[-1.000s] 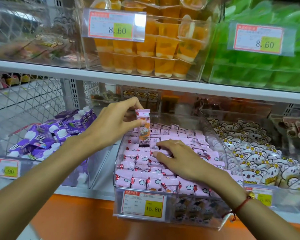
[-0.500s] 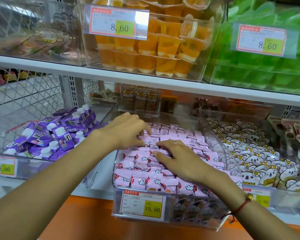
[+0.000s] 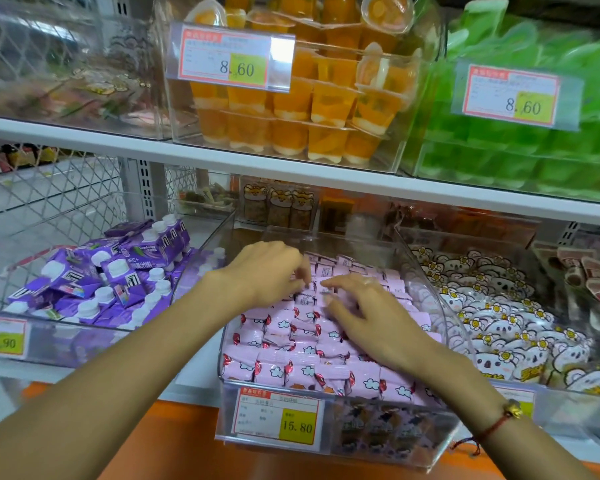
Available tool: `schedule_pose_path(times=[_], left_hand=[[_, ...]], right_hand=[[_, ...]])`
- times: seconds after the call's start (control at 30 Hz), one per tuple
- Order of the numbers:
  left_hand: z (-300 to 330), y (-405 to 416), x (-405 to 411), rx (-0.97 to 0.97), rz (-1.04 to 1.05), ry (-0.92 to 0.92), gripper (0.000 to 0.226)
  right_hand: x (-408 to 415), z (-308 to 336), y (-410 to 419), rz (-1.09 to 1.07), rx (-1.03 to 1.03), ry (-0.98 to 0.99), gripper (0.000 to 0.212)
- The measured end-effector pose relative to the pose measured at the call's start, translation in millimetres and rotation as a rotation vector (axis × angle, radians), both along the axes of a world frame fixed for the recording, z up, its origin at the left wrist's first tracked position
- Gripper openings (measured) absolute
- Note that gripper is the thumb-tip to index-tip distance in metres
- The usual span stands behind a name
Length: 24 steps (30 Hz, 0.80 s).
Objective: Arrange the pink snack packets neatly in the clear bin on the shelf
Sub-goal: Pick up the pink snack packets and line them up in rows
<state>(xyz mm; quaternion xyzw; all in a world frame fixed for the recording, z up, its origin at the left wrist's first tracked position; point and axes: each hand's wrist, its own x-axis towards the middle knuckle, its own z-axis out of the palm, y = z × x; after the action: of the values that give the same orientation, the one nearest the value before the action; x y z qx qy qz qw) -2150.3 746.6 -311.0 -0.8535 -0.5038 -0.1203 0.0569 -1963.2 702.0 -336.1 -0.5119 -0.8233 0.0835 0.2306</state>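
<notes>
The left hand [image 3: 267,271] lay knuckles-up over the back rows of the pink snack packets [image 3: 291,368], fingers bent down among them, though whether it pinched one could not be told; the right hand [image 3: 364,317] rested beside it, fingers spread flat on the pile. The packets filled the clear bin [image 3: 444,299] between purple cartons [image 3: 118,271] and koala-print bags [image 3: 499,317]. Squaring the rows probably wanted light, even fingertip pressure, with loose packets nudged flush rather than lifted

Bare forearms; red string bracelet [image 3: 492,429], gold charm
</notes>
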Motion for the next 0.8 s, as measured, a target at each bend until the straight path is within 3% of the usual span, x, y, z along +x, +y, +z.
schedule_pose_path(times=[0.1,0.2,0.37,0.57,0.8], left_hand=[[-8.0,-0.2,2.0,-0.028,-0.02,0.047,0.025],[-9.1,0.3,2.9,-0.041,-0.017,0.034,0.026],[-5.8,-1.0,3.2,-0.045,-0.006,-0.043,0.021],[-4.3,-2.7,3.1,-0.064,0.0,-0.045,0.016],[-3.3,-5.1,4.5,-0.023,0.058,-0.177,0.014]], right_hand=[[-0.9,-5.4,-2.9,0.049,-0.169,-0.18,0.062],[-0.4,0.1,-4.2,0.048,-0.232,-0.192,0.077],[-1.8,5.1,-5.9,0.06,-0.179,-0.251,0.061],[-3.6,4.2,-8.3,0.055,-0.142,-0.276,0.057],[-3.5,-0.4,-7.3,0.043,-0.14,-0.263,0.056]])
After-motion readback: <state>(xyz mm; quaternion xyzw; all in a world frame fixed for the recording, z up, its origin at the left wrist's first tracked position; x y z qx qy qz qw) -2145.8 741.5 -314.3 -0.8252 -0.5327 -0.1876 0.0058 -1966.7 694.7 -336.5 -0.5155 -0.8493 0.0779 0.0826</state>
